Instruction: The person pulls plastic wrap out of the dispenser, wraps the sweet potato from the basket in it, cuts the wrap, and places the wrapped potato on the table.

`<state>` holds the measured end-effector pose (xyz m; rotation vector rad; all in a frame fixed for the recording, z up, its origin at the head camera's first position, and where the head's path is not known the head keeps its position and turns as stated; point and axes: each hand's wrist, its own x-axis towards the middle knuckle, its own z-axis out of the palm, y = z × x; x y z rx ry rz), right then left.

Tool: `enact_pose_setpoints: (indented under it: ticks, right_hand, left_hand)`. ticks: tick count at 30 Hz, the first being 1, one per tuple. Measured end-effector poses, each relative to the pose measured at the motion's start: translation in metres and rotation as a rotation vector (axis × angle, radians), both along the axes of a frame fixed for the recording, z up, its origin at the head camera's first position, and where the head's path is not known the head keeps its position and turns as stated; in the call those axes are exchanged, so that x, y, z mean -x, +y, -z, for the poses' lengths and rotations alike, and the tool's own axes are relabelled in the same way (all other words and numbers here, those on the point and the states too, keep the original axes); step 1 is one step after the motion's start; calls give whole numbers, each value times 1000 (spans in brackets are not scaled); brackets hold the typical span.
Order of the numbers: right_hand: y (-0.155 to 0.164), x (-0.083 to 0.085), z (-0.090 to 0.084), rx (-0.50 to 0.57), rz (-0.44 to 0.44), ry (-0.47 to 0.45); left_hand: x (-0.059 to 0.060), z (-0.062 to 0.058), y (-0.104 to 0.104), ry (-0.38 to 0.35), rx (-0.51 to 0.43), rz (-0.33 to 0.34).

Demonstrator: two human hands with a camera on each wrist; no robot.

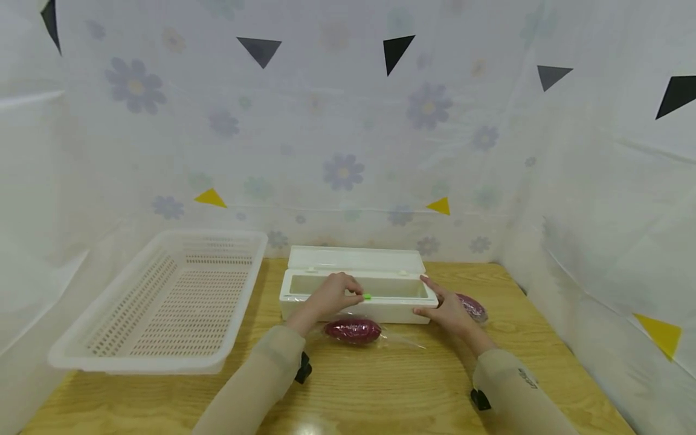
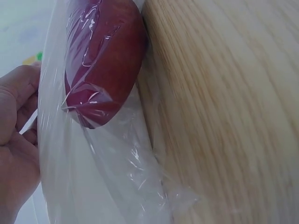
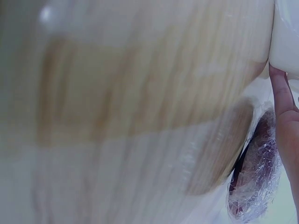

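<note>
A white cling film dispenser (image 1: 380,310) lies lengthwise on the table, its lid (image 1: 356,260) flipped back. My left hand (image 1: 336,296) pinches the small green slider cutter (image 1: 367,296) on the dispenser's front edge. With my right hand (image 1: 450,311) I hold the dispenser's right end, thumb at the front and fingers at the top corner. Clear film hangs down the front and runs over a purple-red oval vegetable (image 2: 105,60), like a sweet potato, just before the dispenser. Beside my right hand lies a similar vegetable wrapped in film (image 3: 254,172), partly hidden by that hand in the head view.
A white perforated plastic basket (image 1: 247,302) stands on the left of the wooden table (image 1: 380,386). Patterned sheeting (image 1: 342,133) closes off the back and both sides.
</note>
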<state>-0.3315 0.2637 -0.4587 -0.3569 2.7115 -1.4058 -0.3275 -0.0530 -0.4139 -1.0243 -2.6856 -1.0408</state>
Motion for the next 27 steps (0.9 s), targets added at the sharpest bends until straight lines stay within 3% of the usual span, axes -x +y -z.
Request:
enact_pose_setpoints:
  ticks: [11, 23, 27]
  right_hand:
    - [-1, -1, -2, -22, 7, -3]
    - [0, 1, 1, -34, 15, -6]
    - [1, 0, -1, -41, 8, -3]
  left_hand:
    - [2, 4, -7, -17, -6, -31]
    - [1, 4, -20, 37, 9, 13]
    - [0, 3, -29, 35, 10, -8]
